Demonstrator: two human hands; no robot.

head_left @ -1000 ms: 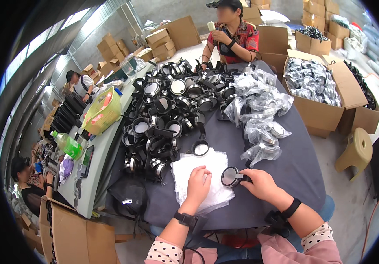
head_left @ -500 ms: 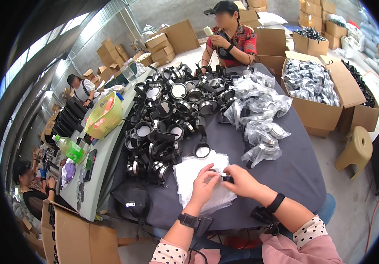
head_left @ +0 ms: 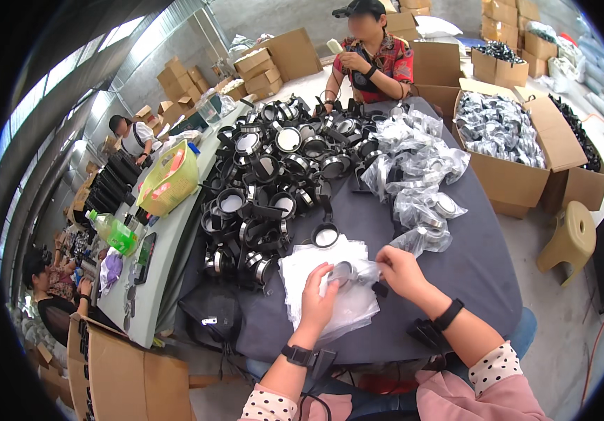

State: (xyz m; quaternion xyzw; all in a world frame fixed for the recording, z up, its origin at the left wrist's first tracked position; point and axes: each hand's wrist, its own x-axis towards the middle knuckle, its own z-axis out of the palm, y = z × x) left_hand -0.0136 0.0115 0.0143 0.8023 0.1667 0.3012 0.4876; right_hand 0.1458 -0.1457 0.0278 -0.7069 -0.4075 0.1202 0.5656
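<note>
My left hand (head_left: 318, 302) and my right hand (head_left: 399, 270) meet over a stack of clear plastic bags (head_left: 330, 281) on the grey table (head_left: 484, 274). Between them they hold a round black magnifier with a glass lens (head_left: 347, 272), partly inside a clear bag. A loose magnifier (head_left: 325, 236) lies just beyond the stack. Left of it spreads a big heap of black magnifiers (head_left: 274, 175). A pile of bagged magnifiers (head_left: 414, 175) lies to the right of that heap.
A person in a red patterned shirt (head_left: 375, 59) sits across the table. An open cardboard box (head_left: 509, 140) of bagged items stands to the right, with a tan stool (head_left: 572, 235) near it. A yellow basket (head_left: 168, 182) and a green bottle (head_left: 116, 235) sit on the left table.
My right hand has brought the magnifier from the right toward my left hand. Both hands now hold it at the bag on top of the stack.
</note>
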